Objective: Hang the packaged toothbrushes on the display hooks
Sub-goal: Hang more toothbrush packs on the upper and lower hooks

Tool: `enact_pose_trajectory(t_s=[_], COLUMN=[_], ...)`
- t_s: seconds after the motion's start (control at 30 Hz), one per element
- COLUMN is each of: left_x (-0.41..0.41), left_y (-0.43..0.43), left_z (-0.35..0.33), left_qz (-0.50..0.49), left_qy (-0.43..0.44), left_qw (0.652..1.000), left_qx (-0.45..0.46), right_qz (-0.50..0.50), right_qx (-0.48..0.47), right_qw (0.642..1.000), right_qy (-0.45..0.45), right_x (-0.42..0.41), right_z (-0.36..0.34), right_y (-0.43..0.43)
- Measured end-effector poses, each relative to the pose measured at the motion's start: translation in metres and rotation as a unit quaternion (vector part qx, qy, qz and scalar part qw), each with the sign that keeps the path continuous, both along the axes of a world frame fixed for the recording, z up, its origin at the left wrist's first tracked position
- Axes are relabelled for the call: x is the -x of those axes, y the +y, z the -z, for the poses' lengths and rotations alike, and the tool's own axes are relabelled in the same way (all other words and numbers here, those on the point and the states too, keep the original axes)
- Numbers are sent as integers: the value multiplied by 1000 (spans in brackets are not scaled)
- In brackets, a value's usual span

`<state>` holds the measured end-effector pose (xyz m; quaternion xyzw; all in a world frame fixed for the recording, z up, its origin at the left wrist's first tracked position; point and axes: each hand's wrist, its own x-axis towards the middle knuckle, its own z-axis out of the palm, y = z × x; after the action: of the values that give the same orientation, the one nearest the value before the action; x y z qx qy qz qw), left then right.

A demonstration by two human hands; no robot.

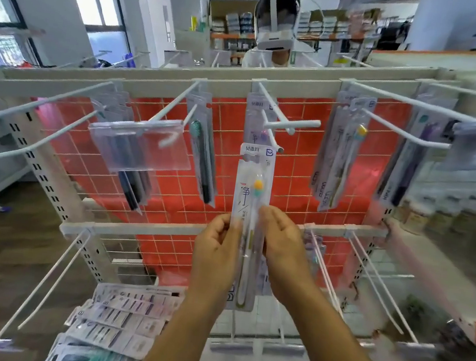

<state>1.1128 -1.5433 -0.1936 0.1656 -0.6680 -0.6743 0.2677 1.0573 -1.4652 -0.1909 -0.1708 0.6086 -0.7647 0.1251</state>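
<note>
A packaged toothbrush (253, 188) with a yellow and teal head stands upright in front of me. My left hand (215, 250) pinches its left edge and my right hand (281, 252) pinches its right edge, about halfway down. The pack's top hole sits just below the tip of the middle display hook (275, 142). Another pack (254, 116) hangs farther back on that hook. More packs hang on the hooks to the right (340, 151) and on the one to the left (204, 151). A pile of loose toothbrush packs (118, 325) lies low at the left.
The rack has a red wire grid back (167, 201) and long white hooks sticking out toward me, some bare on the lower rail (380, 287). A clear price tag holder (141, 146) hangs at the left. A person wearing a headset (276, 28) stands behind the rack.
</note>
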Motion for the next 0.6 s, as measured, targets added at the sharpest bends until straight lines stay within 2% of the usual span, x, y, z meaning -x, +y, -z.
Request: enact_pose_trajectory(t_s=[0.17, 0.4, 0.6], left_x=[-2, 2, 9], left_y=[16, 35, 57], left_z=[1, 2, -1], left_qz=[34, 52, 73], left_qy=[19, 5, 22], left_qw=[999, 995, 985], left_qx=[14, 87, 153], right_qz=[40, 80, 121], right_qx=[17, 22, 30], right_qw=[999, 996, 986], right_qy=[14, 44, 110], right_x=[-9, -9, -5], right_z=[-1, -4, -6], right_y=[16, 49, 76])
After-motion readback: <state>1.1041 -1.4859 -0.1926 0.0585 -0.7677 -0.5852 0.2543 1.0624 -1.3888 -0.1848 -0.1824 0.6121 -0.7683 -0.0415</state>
